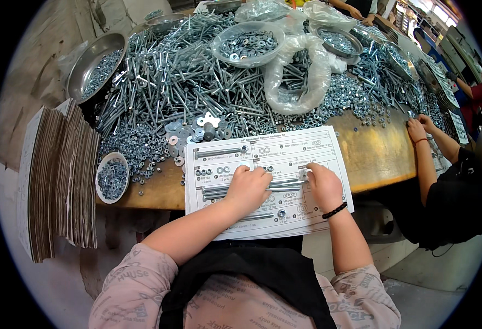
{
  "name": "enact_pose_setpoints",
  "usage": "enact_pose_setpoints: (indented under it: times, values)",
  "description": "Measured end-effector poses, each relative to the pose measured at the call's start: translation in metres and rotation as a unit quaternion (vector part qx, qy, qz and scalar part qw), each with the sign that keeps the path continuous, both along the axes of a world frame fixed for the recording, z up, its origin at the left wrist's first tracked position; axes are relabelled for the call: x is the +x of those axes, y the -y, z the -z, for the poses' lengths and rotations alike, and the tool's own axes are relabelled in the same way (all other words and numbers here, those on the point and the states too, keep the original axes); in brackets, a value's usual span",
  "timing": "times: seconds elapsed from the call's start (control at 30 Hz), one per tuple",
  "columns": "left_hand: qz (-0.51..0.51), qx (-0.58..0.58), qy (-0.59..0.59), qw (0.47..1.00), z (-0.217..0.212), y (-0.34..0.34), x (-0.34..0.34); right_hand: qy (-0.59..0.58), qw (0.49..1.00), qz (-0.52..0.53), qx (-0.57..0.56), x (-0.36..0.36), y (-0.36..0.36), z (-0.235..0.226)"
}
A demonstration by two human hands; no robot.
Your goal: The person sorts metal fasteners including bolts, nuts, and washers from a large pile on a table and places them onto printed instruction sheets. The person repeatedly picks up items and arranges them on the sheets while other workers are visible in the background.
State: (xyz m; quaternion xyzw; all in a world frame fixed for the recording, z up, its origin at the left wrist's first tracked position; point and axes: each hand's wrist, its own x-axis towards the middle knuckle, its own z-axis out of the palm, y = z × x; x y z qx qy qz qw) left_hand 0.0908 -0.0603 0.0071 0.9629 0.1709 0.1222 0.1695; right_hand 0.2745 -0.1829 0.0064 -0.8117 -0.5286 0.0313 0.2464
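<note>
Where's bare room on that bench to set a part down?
Best: the tabletop right of the printed sheets, bordered by loose nuts behind and the co-worker's hand rightward. Narrower: the front strip between white bowl and sheets. Crowded: the back, under heaped bolts; the sheets, with long bolts, left hand and right hand.

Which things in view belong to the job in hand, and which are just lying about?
In the job, likely: left hand, right hand, printed sheet, long bolts on it, bolt heap.
Seemingly lying about: crumpled clear plastic, brown card stack.
</note>
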Motion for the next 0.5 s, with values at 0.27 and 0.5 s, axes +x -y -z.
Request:
enact_pose_setpoints:
  times: [0.27, 0.5]
  values:
    - [-0.039, -0.013, 0.000, 0.999, 0.005, 0.006, 0.001, -0.167, 0.982, -0.043, -0.083, -0.015, -0.008, -0.022]
    - [-0.038, -0.003, -0.003, 0.999, 0.006, 0.006, 0.004, -0.087, 0.983, -0.146, -0.064, 0.003, -0.007, -0.005]
